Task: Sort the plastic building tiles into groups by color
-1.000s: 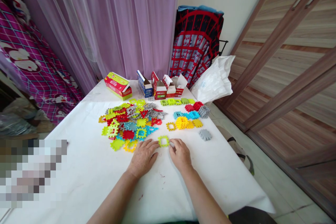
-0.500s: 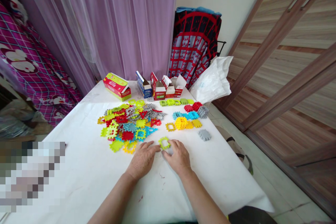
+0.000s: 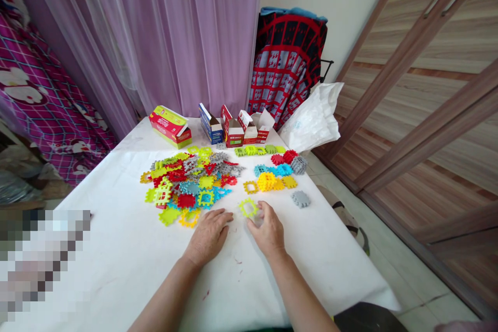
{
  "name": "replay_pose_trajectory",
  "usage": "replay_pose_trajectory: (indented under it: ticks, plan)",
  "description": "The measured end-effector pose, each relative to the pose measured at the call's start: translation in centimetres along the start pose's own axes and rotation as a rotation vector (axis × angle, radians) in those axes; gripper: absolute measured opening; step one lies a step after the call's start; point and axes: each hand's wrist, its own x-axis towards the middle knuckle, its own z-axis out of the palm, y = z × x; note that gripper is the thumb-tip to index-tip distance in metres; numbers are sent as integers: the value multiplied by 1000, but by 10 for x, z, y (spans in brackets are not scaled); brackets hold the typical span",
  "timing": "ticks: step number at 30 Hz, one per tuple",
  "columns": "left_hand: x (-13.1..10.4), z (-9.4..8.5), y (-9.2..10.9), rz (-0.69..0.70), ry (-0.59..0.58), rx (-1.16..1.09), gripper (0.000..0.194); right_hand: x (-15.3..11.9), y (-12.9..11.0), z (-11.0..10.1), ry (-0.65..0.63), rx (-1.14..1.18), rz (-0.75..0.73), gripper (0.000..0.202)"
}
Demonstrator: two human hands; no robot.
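Okay, lower center: right hand (image 3: 269, 231) pinches a hollow lime square (image 3: 242, 209), notched edges, probably plastic, blurred; left hand (image 3: 210, 231) rests loosely spread on white cloth (image 3: 128, 244).

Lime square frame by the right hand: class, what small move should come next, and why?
Probably the right hand should carry the lime square frame toward the far row of green pieces. The hand appears to pinch the frame, that row is similar in colour, and the blue pieces and yellow pieces nearby also lie grouped by colour.
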Motion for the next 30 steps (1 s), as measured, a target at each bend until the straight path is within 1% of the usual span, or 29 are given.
replay_pose_trajectory:
  ticks: [4,7,11,13,15,17,19,22,25,30]
  plan:
    - [-1,1,-2,16,21,0,27,5,14,-17,106,-31,-9,44]
    - [-1,4,-6,30,55,6,28,18,36,-39,171,-71,37,44]
    - [-1,8,-13,73,94,50,27,49,80,-73,223,-119,200,50]
    - [1,10,-16,94,121,77,26,67,105,-86,209,-127,298,53]
    - [2,11,-19,112,148,107,26,84,129,-95,172,-119,385,54]
    - [3,11,-21,131,169,134,26,98,150,-98,118,-108,477,55]
    - [3,11,-22,150,187,155,25,108,167,-96,59,-106,563,56]
    - [3,12,-23,166,210,176,25,118,183,-90,1,-118,628,55]
    - [3,12,-23,167,221,192,25,124,190,-84,-32,-131,632,53]
    - [5,10,-21,180,231,201,24,128,192,-78,-84,-180,603,52]
